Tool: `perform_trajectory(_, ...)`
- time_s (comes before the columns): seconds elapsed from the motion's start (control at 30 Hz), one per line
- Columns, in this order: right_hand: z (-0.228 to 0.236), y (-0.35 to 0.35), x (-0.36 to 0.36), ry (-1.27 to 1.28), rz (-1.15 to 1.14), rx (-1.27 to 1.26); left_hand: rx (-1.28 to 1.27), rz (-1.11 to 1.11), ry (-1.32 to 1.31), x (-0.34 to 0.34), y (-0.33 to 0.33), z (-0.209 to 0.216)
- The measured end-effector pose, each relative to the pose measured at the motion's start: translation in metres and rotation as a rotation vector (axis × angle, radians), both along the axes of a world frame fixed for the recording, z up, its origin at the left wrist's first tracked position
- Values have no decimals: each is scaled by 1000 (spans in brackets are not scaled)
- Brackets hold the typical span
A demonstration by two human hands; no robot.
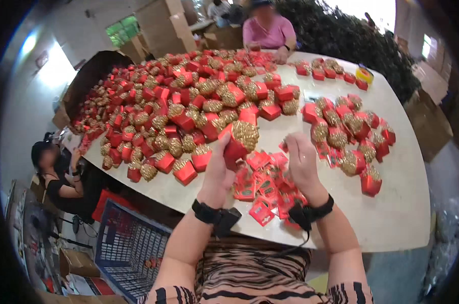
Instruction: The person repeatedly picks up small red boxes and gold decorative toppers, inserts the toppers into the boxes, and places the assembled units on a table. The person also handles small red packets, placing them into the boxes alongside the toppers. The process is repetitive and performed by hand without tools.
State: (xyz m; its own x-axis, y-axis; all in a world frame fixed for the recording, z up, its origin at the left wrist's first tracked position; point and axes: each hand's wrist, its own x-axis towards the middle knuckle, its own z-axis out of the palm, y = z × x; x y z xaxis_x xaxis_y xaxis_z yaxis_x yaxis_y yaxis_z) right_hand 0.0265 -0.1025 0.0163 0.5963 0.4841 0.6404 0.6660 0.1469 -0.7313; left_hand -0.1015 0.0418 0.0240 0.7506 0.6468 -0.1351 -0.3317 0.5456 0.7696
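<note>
My left hand (217,175) is closed round a red pot-shaped ornament with a gold beaded top (245,134), held tilted above the near side of the table. My right hand (304,164) hovers a little to the right, its fingers curled together. A bit of red shows at those fingertips, too small to name. Below and between the hands lies a loose pile of small red printed cards (267,185). Just beyond my left hand begins a large heap of the same red and gold ornaments (176,114).
Another group of ornaments (348,121) lies on the white table (392,218) to the right. A yellow tape roll (364,75) sits at the far right. One person (268,33) works across the table, another (59,172) at the left. A blue plastic basket (130,253) stands below the left edge.
</note>
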Motion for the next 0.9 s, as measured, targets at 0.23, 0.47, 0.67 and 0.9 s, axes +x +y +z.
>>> perform_trajectory(0.23, 4, 5, -3, -88, 23, -94, 10, -128, -18, 1, -17, -4)
perform_trajectory(0.47, 3, 4, -4, -74, 107, -108, 32, -50, 54, 1, -26, 3)
perform_trajectory(0.67, -6, 8, -4, 137, 165, -94, 243, -110, 63, -3, -18, -1)
perform_trajectory(0.9, -11, 10, -10, 212, 153, -47, 413, -21, 58, -2, -28, 6)
